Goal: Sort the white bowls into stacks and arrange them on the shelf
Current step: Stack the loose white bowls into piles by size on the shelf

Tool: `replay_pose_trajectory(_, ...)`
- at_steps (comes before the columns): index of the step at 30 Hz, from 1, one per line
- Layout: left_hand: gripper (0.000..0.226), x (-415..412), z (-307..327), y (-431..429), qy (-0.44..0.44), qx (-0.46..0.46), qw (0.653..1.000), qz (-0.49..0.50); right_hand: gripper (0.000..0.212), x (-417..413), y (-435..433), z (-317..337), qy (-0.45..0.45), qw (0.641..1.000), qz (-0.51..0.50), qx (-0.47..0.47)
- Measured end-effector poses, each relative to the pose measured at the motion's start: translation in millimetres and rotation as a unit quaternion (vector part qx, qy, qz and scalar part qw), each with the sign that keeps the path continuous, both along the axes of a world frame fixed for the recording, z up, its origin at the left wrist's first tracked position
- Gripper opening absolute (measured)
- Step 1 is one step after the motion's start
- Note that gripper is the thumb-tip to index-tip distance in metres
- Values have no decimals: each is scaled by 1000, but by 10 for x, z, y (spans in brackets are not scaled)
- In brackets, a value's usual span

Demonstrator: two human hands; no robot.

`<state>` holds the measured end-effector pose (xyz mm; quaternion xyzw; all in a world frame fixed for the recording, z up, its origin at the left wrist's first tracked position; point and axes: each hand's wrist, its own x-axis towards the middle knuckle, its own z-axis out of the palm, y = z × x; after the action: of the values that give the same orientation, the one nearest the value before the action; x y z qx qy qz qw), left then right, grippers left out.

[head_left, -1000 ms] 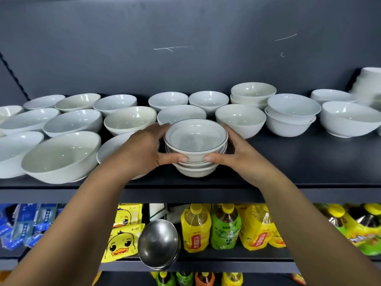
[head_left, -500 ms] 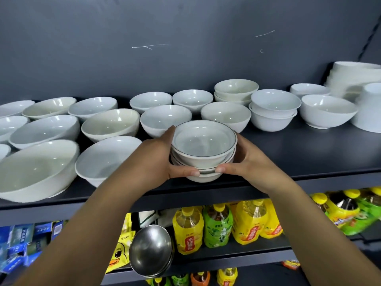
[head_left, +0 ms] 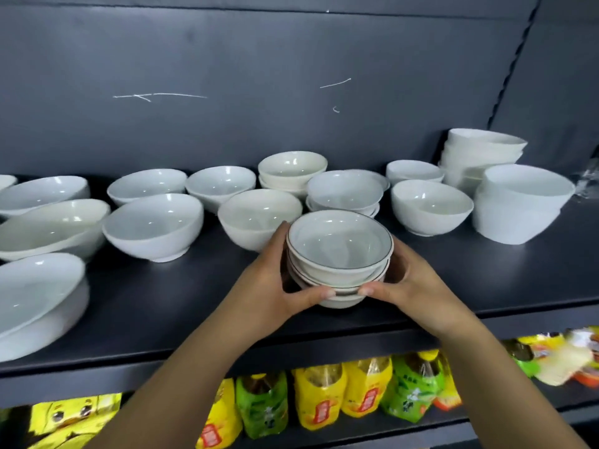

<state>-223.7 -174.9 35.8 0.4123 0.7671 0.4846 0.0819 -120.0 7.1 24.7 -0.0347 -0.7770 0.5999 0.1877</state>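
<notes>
Both arms reach forward. The left hand (head_left: 275, 286) and right hand (head_left: 415, 286) clasp a short stack of white ceramic bowls with thin dark rims (head_left: 340, 247) from either side, thumbs curled against its lower bowls. The stack is near the front edge of the dark grey shelf (head_left: 486, 280). Plain white bowls (head_left: 259, 218) crowd just behind the stack, and a taller white bowl pile (head_left: 518, 205) stands to its right.

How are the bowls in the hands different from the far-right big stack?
The held stack has dark-lined rims; the far-right stack is plain white. The held stack is smaller than the far-right stack. The left hand and right hand grip the held stack; nothing touches the far-right stack. Both are nested bowls.
</notes>
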Motion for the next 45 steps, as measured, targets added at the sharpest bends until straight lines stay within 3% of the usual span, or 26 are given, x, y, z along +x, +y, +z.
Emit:
replay_pose_trajectory(5, 90, 145, -156, 219, -49, 69, 996, 37, 89, -45, 255, -61, 3, 1000, 22, 20)
replay_pose_trajectory(10, 86, 150, -209, 196, -55, 79, 992, 78, 87, -103, 246, -74, 2, 999, 48, 21)
replay_pose_trajectory(19, 74, 165, -177, 176, -107, 116, 986, 50, 90, -121, 198, -54, -5, 998, 45, 41)
replay_pose_trajectory(29, 76, 173, -149, 179, -84, 85, 992, 48, 93, -50, 139, -59, 33, 998, 0, 44)
replay_pose_trajectory(32, 76, 180, -165, 176, -70, 80, 993, 54, 98, -21, 151, -15, 36, 994, -14, 104)
replay_pose_trajectory(35, 77, 160, -166, 164, -68, 85, 993, 48, 83, 4, 118, 171, 36, 973, -17, 228)
replay_pose_trajectory(37, 67, 142, -156, 149, -78, 95, 992, 31, 71, -9, 77, 297, 54, 950, -14, 309)
replay_pose_trajectory(39, 51, 119, -155, 66, -86, 104, 990, 30, 60, -24, 18, 445, 57, 943, -24, 328)
replay_pose_trajectory(42, 38, 55, -158, -264, -17, 64, 990, 127, 40, -122, -137, 754, 53, 959, -12, 277)
replay_pose_trajectory(45, 36, -50, -112, -611, 83, -9, 971, 226, 41, -472, -404, 957, 8, 915, 27, 403)
